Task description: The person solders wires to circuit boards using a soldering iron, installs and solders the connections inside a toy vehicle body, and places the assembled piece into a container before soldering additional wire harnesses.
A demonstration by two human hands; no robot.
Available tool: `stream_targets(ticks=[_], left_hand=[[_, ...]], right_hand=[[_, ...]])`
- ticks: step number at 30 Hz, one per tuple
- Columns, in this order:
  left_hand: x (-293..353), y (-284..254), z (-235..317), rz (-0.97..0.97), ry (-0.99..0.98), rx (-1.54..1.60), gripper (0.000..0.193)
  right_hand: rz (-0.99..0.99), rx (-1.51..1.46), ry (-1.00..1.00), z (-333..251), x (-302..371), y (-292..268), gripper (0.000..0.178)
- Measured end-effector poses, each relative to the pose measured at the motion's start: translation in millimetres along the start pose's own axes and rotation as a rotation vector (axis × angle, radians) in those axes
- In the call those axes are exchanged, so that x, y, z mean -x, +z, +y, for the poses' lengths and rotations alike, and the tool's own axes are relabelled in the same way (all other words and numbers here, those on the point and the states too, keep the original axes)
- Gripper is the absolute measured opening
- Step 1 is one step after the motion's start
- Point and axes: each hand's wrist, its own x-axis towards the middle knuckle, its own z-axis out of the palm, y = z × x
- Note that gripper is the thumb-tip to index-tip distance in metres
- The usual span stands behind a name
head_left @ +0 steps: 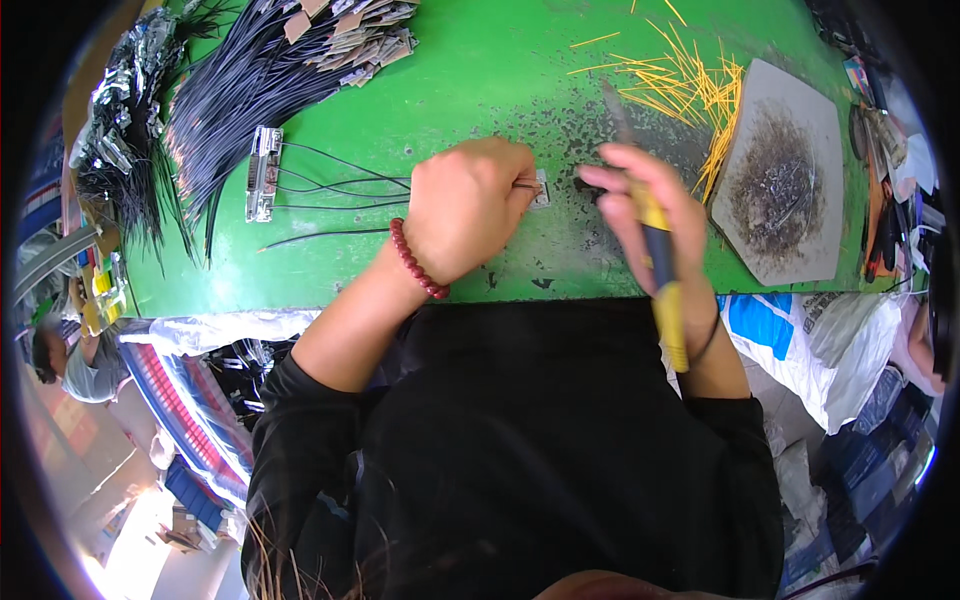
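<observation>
1. Right up against my view, loose brown strands of hair (275,565) dangle in front of a black long-sleeved cloth top (560,430).
2. Over to the left hand (470,205): it's closed in a fist, back upward, pinching thin black insulated wires (350,206), a dark red beaded bracelet (418,262) at its wrist.
3. Now the right hand (660,205), apart from the left: fingers curled around a tool with a long yellow-and-black handle (661,255); its far end is too blurred for me to identify.
4. Just beyond the left fingertips I catch a small pale rectangular piece (541,188).
5. Those wires run leftward to a silver metal connector block (263,175), flat on the worn green tabletop (480,60). One more black wire (330,236) lies below them.
6. Further out, right side: scattered thin yellow sticks (690,90) beside an angular grey slab (770,90), darkly stained.
7. Upper left, I've got a thick bundle of black cables (255,80).
</observation>
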Motion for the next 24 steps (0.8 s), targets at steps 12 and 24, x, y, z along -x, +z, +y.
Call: stream_targets(ticks=[12,24], left_hand=[[-1,-6,0,-0.093,-0.075,0.063,0.005],[-6,-3,4,-0.129,-0.115,0.126,0.006]], right_hand=[[0.915,-0.31,0.059,3,101,-162,0.016],[0.878,0.119,0.071,20,115,-160,0.012]])
